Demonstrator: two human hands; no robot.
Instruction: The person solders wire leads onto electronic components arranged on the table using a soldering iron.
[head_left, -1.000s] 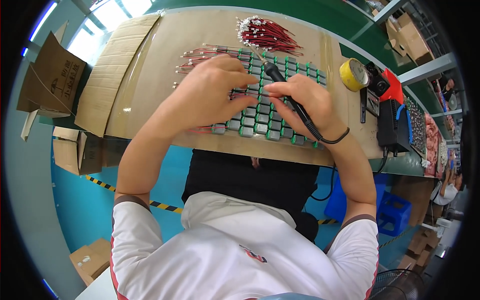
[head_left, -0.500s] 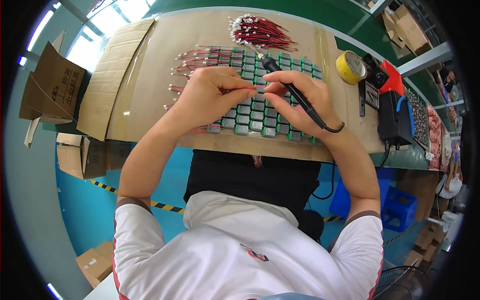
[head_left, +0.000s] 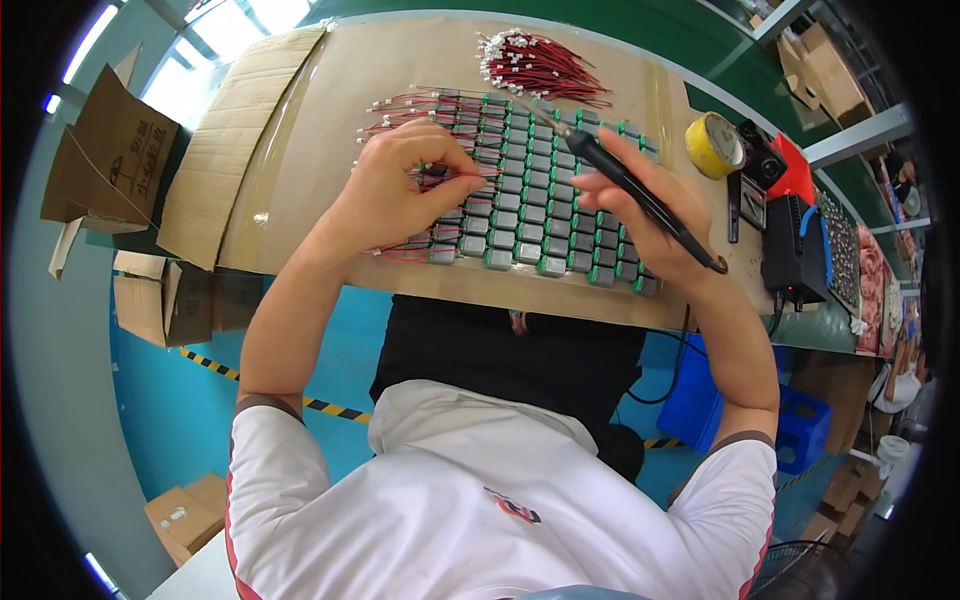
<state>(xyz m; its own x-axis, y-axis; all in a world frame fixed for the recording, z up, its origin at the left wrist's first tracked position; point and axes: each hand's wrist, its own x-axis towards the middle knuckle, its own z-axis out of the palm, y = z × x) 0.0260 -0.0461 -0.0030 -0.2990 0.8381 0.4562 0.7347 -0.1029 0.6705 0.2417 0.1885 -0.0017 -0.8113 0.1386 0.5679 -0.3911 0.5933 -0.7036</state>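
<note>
Rows of small grey blocks with green ends (head_left: 528, 222) cover the middle of the brown-topped table. Over their left side, my left hand (head_left: 385, 195) pinches a thin red wire lead (head_left: 487, 174) between thumb and forefinger, its free end at the blocks. My right hand (head_left: 665, 230) holds a black-handled soldering iron (head_left: 625, 180) above the right half of the rows, its tip pointing up and left. Similar leads with white connectors (head_left: 400, 103) stick out from the left column, partly hidden by my left hand.
A bundle of red leads with white plugs (head_left: 540, 68) lies at the table's far side. Yellow tape (head_left: 714, 145), a red object (head_left: 790, 160) and a black soldering station (head_left: 795, 245) stand at right. A cardboard flap (head_left: 235, 140) covers the left end; an open carton (head_left: 115, 160) is beyond it.
My right hand has moved right, away from my left, with its fingers off the red wire and the soldering iron still in it. My left hand has moved slightly left with the wire.
</note>
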